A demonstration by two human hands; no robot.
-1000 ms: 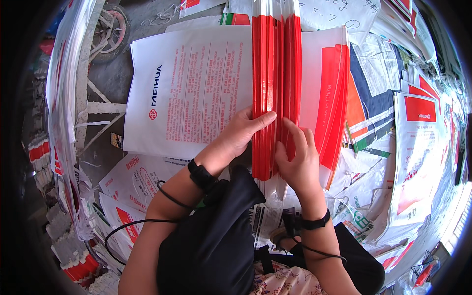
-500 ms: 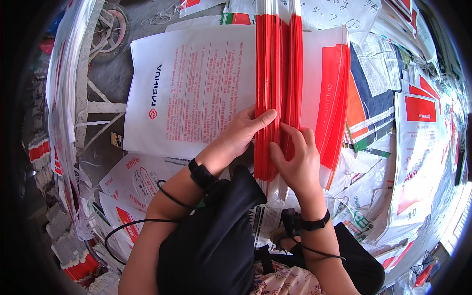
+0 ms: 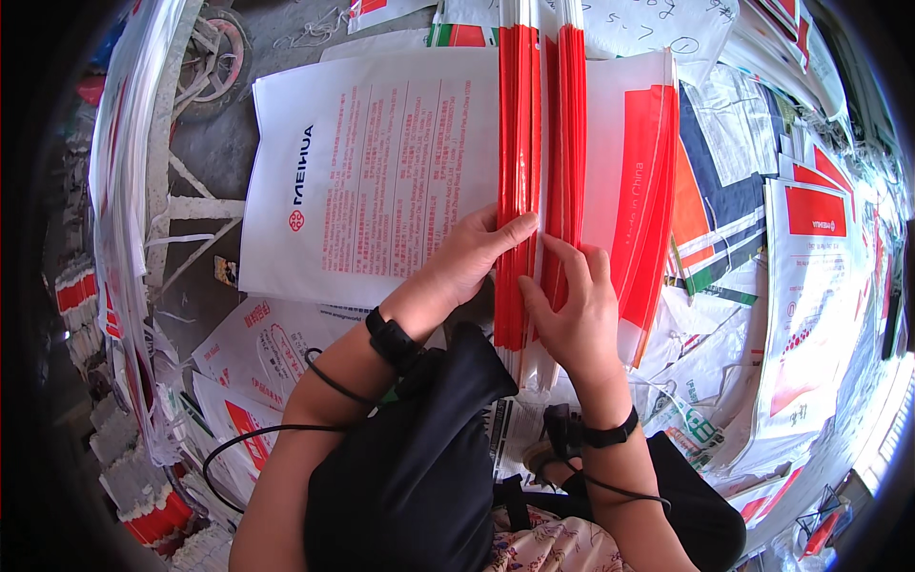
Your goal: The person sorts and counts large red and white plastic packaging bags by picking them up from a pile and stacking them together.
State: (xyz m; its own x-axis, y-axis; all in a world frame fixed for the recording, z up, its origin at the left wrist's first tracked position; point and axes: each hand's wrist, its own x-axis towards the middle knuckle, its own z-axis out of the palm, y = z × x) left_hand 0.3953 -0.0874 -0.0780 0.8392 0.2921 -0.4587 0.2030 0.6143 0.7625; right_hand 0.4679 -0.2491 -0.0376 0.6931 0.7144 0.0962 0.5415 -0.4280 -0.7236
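Split looks done, 1 o'clock; remainder unclear. Left hand [image 3: 469, 255]: grip pinching wider red bundle [image 3: 518, 133]. Right hand [image 3: 585, 313]: grip parted, touching narrower bundle [image 3: 571, 133].

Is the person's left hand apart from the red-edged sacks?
No, the left hand has its thumb laid across the red-edged sacks.

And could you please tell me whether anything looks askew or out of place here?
Yes: right of the right hand, white sheets and a dark blue and orange sheet overlap at mixed angles, untidy compared with the straight red stack. Pale string also lies tangled at the upper left.
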